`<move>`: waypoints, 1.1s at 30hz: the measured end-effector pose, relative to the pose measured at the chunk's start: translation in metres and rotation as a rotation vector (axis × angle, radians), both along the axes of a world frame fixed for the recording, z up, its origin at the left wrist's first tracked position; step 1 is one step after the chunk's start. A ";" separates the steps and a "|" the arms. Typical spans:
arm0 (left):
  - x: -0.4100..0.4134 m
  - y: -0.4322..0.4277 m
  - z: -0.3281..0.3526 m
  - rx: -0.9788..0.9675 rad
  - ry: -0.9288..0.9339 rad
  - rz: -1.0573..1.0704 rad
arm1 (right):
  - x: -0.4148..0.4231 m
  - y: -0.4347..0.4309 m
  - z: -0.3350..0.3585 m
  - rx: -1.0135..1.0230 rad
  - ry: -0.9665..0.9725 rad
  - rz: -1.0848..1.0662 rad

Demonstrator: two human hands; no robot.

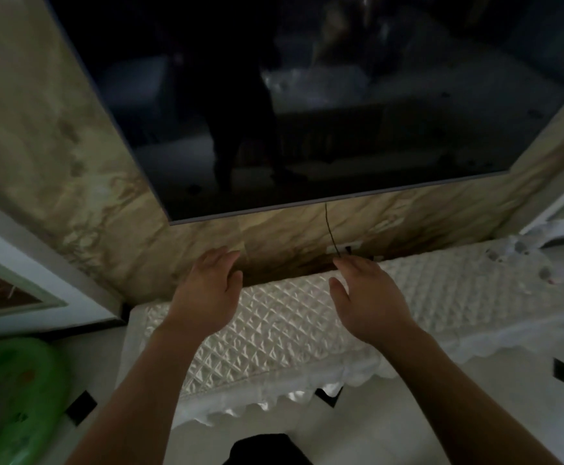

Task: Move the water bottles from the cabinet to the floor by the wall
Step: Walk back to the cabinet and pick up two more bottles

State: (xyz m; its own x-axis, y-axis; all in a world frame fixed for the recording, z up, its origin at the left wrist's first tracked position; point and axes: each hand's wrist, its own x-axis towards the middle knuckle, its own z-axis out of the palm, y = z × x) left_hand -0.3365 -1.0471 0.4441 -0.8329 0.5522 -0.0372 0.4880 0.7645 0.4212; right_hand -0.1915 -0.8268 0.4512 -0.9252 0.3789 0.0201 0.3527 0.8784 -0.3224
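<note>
Looking down at a low counter (274,333) under a quilted white cover (441,290), set against a marble-look wall (72,196) with a dark TV (307,95) above. There's pale tiled floor (441,414) in front and something green and inflatable (15,397) cut off at far left. The water bottles (522,255) sit at the counter's far right end, clear and so blurry I can't tell their long axis or which way they point. The left grip (206,290) and right grip (368,297) hover over the cover, released, fingers loosely spread, holding nothing.

Glossy quilted cloth cover (307,317), polished marble wall (72,182), glassy dark screen (307,95).
</note>
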 end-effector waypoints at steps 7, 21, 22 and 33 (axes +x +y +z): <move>0.072 0.104 0.009 0.011 0.033 0.058 | 0.061 0.107 0.003 -0.014 0.005 0.062; 0.169 0.289 0.003 0.009 0.045 -0.004 | 0.159 0.280 0.004 -0.023 -0.002 0.040; 0.172 0.301 0.000 0.009 0.047 -0.003 | 0.163 0.291 0.002 -0.022 -0.010 0.039; 0.171 0.461 -0.034 0.040 0.001 -0.029 | 0.162 0.442 -0.025 -0.022 -0.059 0.041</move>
